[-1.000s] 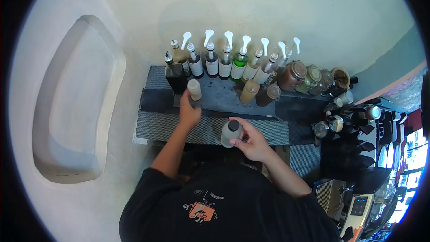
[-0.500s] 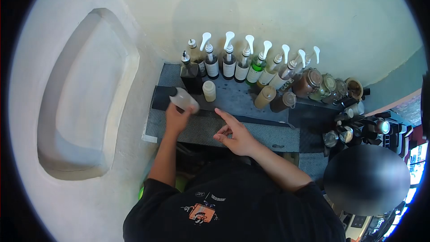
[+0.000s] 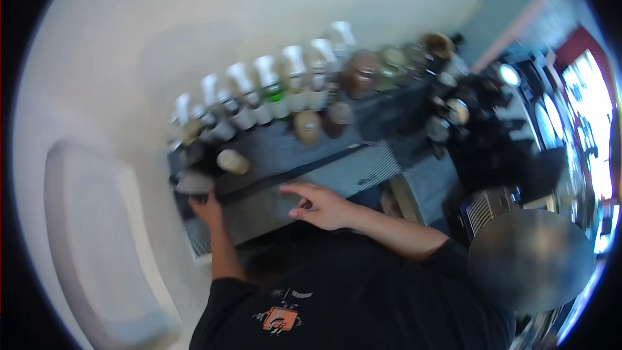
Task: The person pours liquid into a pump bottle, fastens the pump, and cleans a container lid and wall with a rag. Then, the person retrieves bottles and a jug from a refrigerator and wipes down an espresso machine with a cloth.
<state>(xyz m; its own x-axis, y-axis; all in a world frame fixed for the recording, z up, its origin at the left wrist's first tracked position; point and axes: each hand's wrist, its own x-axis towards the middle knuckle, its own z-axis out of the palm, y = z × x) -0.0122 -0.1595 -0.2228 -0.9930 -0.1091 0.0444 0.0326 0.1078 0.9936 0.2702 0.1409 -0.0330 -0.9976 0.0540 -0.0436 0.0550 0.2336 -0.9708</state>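
My left hand (image 3: 206, 207) is closed around a whitish, translucent bottle (image 3: 194, 183) at the left end of the counter. Motion blur softens the bottle's outline. Right beside it stands a small cream-coloured squeeze bottle (image 3: 233, 162), with a dark bottle (image 3: 194, 153) just behind. My right hand (image 3: 322, 207) hovers over the front edge of the counter, its index finger stretched out and the thumb apart, holding nothing. Further back, a tan squeeze bottle (image 3: 307, 128) and a brown one (image 3: 337, 120) stand together.
Several pump bottles with white spouts line the wall, among them a green one (image 3: 276, 96). Clip-lid jars (image 3: 361, 74) continue the row rightward. A wall niche (image 3: 97, 233) lies at left. A round dark blurred shape (image 3: 531, 260) covers the lower right.
The view has swung to the right and tilted, blurring the scene. The whitish bottle stays in my left hand, now more upside-down or sideways; its exact tilt is unclear. My right hand keeps its pose.
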